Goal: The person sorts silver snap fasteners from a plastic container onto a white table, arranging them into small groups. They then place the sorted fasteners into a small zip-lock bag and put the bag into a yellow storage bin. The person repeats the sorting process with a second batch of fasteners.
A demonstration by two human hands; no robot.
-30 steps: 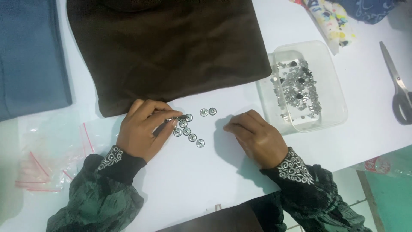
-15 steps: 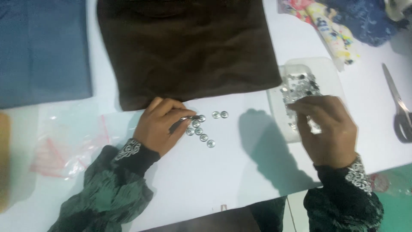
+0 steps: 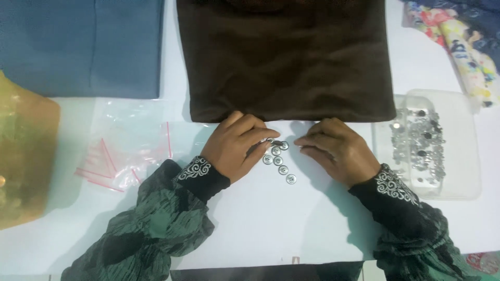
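Head view showed the left hand (image 3: 237,147) fingers pinching one small round silver metal snap button (image 3: 282,145), the right hand (image 3: 338,150) fingers pressed together beside the row mid-desk; light, hard, slippery pieces, judged best nipped at the rims.

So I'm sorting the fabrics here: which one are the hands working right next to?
The dark brown cloth at top centre; both hands sit just under its lower edge. The blue one lies off to the left.

Shiny metal snap buttons (image 3: 280,160); matt brown cloth (image 3: 286,57); clear plastic tray (image 3: 463,151).
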